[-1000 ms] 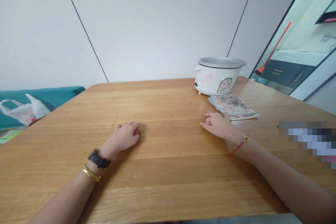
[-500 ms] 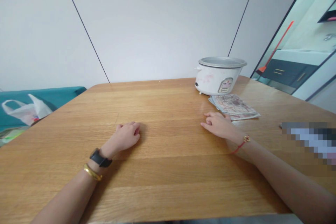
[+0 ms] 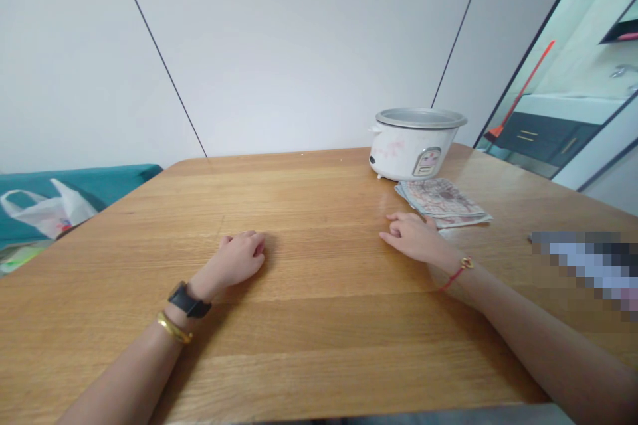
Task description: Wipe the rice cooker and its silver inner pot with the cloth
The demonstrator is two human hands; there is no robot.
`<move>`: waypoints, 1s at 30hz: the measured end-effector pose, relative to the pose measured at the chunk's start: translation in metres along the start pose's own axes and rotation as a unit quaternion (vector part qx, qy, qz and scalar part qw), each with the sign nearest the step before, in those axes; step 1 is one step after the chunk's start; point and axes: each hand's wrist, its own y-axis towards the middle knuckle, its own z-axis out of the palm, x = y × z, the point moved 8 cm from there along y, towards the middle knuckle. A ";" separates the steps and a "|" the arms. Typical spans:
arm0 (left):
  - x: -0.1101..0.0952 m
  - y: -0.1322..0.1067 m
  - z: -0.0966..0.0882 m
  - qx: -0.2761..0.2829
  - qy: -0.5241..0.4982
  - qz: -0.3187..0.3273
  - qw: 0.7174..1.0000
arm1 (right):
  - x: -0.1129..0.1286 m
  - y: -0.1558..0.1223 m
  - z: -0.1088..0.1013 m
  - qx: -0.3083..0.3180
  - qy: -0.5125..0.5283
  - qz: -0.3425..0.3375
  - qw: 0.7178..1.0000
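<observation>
My left hand [image 3: 241, 259] rests on the wooden table [image 3: 309, 325] with its fingers curled in, and nothing shows in it. A black watch [image 3: 190, 300] and a gold bangle [image 3: 173, 328] circle that wrist. Farther right, my right hand [image 3: 413, 236] lies on the tabletop with its fingers loosely bent and apart, holding nothing. Its wrist wears a red cord bracelet [image 3: 453, 274]. Right beside that hand is a folded patterned cloth [image 3: 446, 199]; whether they touch I cannot tell. Behind the cloth stands a white rice cooker [image 3: 399, 147] without a lid, its inside hidden.
A pixelated, unreadable item [image 3: 588, 269] lies at the table's right side. On the left, a white plastic bag [image 3: 52, 209] sits by a teal seat [image 3: 114, 179]. A wall [image 3: 309, 46] runs behind the table. An orange-handled broom [image 3: 528, 86] leans in the doorway area at right.
The whole view has shifted very slightly. Both hands, the cloth and the rice cooker keep their places on the table.
</observation>
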 end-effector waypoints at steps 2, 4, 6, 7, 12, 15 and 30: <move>0.000 0.000 0.000 -0.001 0.000 0.002 1.000 | -0.001 0.000 0.000 -0.004 0.005 0.001 1.000; 0.000 0.000 0.001 -0.001 0.000 0.005 1.000 | 0.000 0.000 0.000 -0.007 0.005 -0.002 1.000; 0.001 0.001 0.001 0.000 0.001 0.006 1.000 | 0.000 0.000 -0.001 -0.007 0.001 -0.006 1.000; 0.001 0.001 0.002 -0.001 0.002 0.007 1.000 | 0.001 0.000 -0.001 -0.006 -0.001 -0.006 1.000; 0.001 0.001 0.001 -0.008 -0.004 0.011 1.000 | 0.000 0.000 -0.001 -0.004 0.001 0.001 1.000; 0.000 0.001 0.001 -0.005 -0.007 0.008 1.000 | 0.000 0.000 0.001 -0.002 0.004 -0.001 1.000; 0.000 0.001 0.001 -0.001 -0.003 0.010 1.000 | -0.003 0.002 0.004 -0.003 0.001 0.003 1.000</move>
